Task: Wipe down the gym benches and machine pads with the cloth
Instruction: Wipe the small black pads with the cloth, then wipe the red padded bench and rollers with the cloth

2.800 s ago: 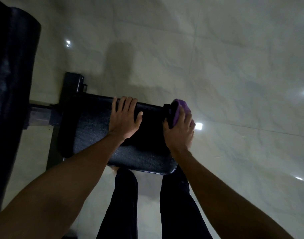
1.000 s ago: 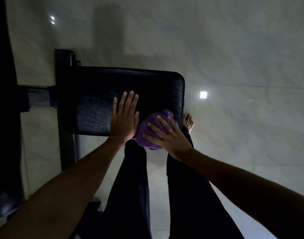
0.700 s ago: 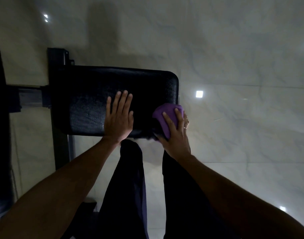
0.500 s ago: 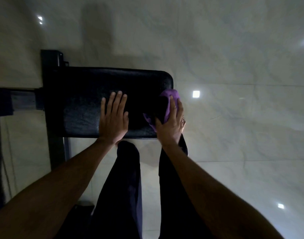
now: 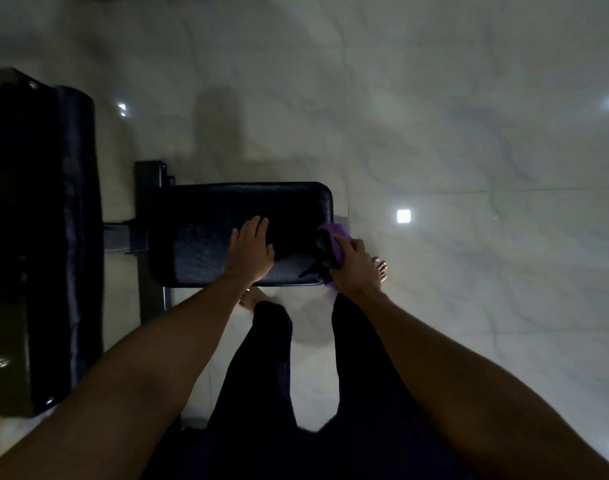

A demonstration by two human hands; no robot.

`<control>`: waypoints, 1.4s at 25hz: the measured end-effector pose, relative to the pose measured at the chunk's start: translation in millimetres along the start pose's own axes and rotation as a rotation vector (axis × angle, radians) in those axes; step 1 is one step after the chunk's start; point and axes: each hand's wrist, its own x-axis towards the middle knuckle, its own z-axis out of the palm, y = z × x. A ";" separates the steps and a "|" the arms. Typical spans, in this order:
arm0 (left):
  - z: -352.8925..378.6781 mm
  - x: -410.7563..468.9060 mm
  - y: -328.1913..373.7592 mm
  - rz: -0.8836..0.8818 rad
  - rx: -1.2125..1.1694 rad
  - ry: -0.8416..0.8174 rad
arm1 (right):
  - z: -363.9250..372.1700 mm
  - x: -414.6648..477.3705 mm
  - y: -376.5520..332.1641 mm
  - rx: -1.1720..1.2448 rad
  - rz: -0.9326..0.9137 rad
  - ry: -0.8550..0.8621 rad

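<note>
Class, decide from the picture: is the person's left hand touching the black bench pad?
Touching. The head view shows the left hand lying flat on the bench pad, fingers straight, with no gap visible beneath the palm.

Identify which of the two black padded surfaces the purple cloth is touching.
The smaller black rectangular pad in the centre: the right hand grips the purple cloth at its right end. The larger black pad at far left is untouched.
</note>
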 end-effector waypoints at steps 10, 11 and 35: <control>-142.4 -25.1 166.5 -0.042 -0.186 0.020 | -198.8 -22.4 25.2 -0.086 -0.101 0.055; -153.7 -23.5 186.0 -0.037 -0.192 0.017 | -217.1 -23.6 31.5 -0.097 -0.111 0.069; -448.2 225.3 288.7 -0.099 -0.217 0.177 | -552.4 204.3 -75.0 -0.206 -0.250 0.224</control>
